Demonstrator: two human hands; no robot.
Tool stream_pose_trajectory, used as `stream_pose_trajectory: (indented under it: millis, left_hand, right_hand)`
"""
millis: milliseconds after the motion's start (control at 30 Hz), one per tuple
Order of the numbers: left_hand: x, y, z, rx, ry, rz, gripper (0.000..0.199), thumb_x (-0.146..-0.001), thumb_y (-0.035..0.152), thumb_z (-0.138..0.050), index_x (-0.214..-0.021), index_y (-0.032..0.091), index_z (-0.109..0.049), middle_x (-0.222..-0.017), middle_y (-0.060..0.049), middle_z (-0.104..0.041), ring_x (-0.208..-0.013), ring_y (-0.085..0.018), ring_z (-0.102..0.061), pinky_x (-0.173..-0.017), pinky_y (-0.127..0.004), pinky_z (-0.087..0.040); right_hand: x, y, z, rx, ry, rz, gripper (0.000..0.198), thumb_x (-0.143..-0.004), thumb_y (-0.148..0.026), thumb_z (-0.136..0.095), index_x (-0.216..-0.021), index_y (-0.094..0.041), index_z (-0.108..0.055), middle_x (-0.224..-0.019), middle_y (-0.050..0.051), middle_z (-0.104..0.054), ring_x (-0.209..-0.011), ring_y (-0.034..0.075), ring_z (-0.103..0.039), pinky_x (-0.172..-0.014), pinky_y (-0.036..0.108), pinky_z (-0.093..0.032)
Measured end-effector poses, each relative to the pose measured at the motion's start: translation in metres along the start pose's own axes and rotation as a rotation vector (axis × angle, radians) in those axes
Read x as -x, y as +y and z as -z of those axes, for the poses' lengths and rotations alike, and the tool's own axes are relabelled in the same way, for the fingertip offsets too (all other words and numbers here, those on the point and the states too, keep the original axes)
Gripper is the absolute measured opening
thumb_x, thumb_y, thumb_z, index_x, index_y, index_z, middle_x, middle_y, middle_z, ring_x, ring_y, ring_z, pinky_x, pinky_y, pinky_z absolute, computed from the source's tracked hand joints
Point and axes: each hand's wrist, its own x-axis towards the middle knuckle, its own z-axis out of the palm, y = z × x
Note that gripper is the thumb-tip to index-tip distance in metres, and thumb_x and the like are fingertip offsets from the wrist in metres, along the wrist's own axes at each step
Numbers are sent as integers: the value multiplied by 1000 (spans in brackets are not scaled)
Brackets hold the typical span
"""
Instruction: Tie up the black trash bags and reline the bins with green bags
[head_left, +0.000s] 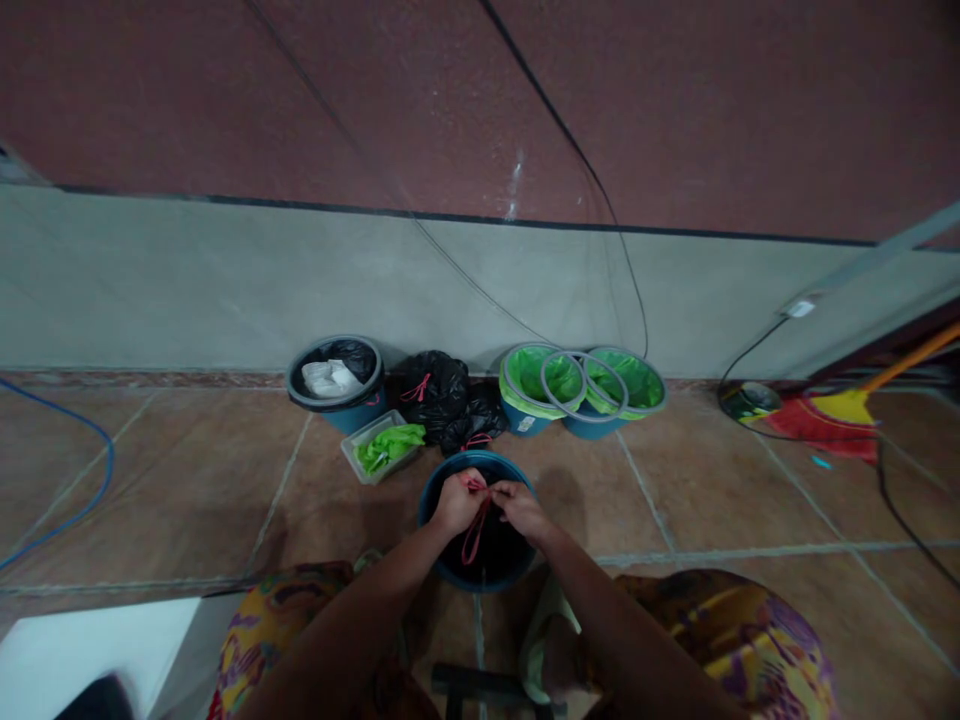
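A blue bin [442, 566] stands on the floor between my feet, with a black bag [491, 545] inside it. Over its opening, my left hand [459, 502] and my right hand [517, 508] meet, fingers pinched on a red drawstring [472, 540]. A loop of the drawstring hangs down below my fingers against the dark bag. The exact crossing of the string between my fingertips is too small to make out.
Behind are tied black bags [435, 390], a bin with white waste [331, 380], a tray of green bags [382, 448], and green-lined bins [525, 415] with loose grey rings [606, 418]. A broom [840, 408] lies right; a blue cable [105, 480] runs left.
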Motion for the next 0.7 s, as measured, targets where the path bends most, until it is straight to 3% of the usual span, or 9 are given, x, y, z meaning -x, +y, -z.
stream_pose_trajectory:
  millis: [333,433,567,700]
  left_hand:
    - [1,-5,-4,149,-110,-5,11,-72,11,-48,-70,18,-57,-70,2,-59,-63,-10,-52,-61,-21,-44]
    - [0,-6,-4,129,-140,-19,12,-72,11,-49,-71,18,-59,-70,1,-61,-65,-11,-54,-65,-22,-45]
    - [-3,-9,-5,29,-167,6,11,-75,14,-51,-68,17,-60,-70,1,-63,-63,-10,-54,-67,-23,-46]
    - [-5,-9,-5,-32,-126,7,11,-74,14,-54,-67,17,-62,-69,1,-64,-62,-11,-55,-67,-24,-46]
  right_hand:
    - [0,8,4,-13,-44,39,19,-81,-33,-51,-84,-18,-63,-74,-1,-59,-63,10,-51,-56,21,-41]
    - [-1,5,4,185,-12,86,20,-86,-27,-43,-80,-19,-60,-72,-1,-59,-63,11,-51,-61,24,-43]
    - [-3,0,4,528,109,267,22,-88,-20,-40,-75,-19,-58,-78,5,-62,-76,16,-55,-78,30,-44]
    - [-1,2,5,368,73,262,25,-89,-23,-38,-90,-19,-63,-93,6,-66,-86,16,-59,-84,32,-45]
